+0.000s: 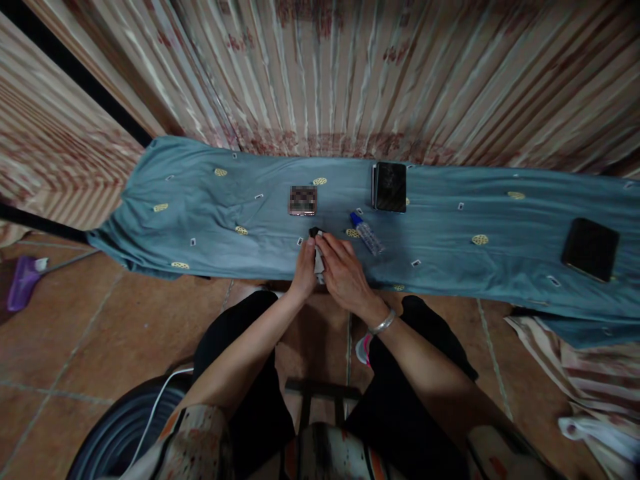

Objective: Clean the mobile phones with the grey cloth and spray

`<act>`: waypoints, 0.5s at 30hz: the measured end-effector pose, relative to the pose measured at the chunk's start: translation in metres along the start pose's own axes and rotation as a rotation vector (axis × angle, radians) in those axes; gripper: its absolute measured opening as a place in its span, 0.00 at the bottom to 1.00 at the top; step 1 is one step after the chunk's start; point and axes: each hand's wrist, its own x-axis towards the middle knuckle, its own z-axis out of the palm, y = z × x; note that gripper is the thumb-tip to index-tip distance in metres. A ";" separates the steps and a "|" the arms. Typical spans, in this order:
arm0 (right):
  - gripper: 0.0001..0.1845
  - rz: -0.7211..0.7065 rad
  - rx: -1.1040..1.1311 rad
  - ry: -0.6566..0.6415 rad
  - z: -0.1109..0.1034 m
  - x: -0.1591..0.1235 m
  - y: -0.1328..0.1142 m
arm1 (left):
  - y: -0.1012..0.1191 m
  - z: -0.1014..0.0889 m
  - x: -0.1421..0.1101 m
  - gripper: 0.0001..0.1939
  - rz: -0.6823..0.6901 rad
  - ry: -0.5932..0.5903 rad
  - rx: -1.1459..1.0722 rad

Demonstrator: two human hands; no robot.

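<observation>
Object, pale with black tip, lies between left hand and right hand, both curled, gripping it; bottle near right hand.

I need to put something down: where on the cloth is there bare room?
The widest bare patch of cloth lies between the bottle and the far-right black item. Another runs from the pixelated item to the cloth's left end. The middle is crowded: left hand, right hand, bottle, pixelated item and other black item sit close together.
</observation>
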 end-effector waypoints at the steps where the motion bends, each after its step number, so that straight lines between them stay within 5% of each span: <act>1: 0.31 0.009 0.000 0.004 0.000 0.001 0.001 | 0.003 0.002 -0.003 0.14 -0.019 0.018 -0.016; 7: 0.33 0.037 0.003 0.031 -0.003 0.006 0.012 | 0.016 0.013 -0.011 0.10 -0.065 0.035 -0.157; 15: 0.33 0.122 0.006 -0.007 0.002 0.005 0.014 | 0.014 0.005 -0.002 0.14 -0.069 0.070 -0.248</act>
